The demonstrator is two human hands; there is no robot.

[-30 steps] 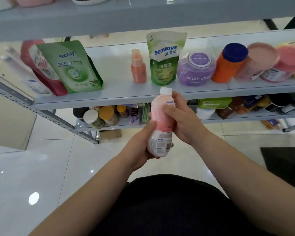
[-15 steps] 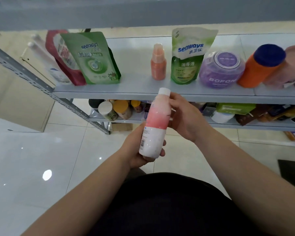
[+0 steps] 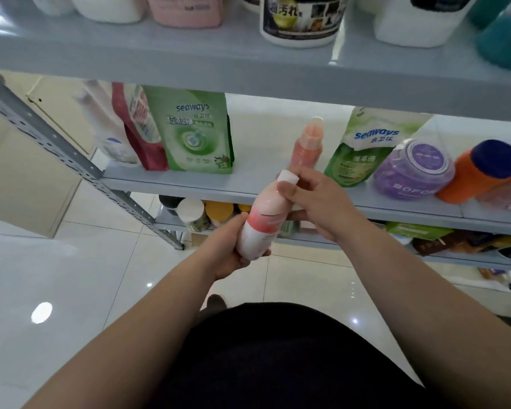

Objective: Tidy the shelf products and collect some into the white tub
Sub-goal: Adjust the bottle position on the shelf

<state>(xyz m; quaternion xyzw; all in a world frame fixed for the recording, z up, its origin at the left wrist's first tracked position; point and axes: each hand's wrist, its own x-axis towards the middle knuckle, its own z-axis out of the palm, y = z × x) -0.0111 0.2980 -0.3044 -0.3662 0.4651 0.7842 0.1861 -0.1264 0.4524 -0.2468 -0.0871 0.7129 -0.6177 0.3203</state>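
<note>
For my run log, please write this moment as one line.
pink bottle: tilted, off shelf | left hand: grips its base | right hand: holds its neck | white tub: not seen

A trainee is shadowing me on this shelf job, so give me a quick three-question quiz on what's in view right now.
1. True or false: the pink-and-white bottle stands on the shelf.
2. Which part of the bottle does the right hand grip? A) its white cap end B) its base C) nothing
3. Fill in: the orange bottle beside the purple jar has a ____ cap.
Key: 1 false: the left hand grips its base, off the shelf; 2 A; 3 blue.
</note>
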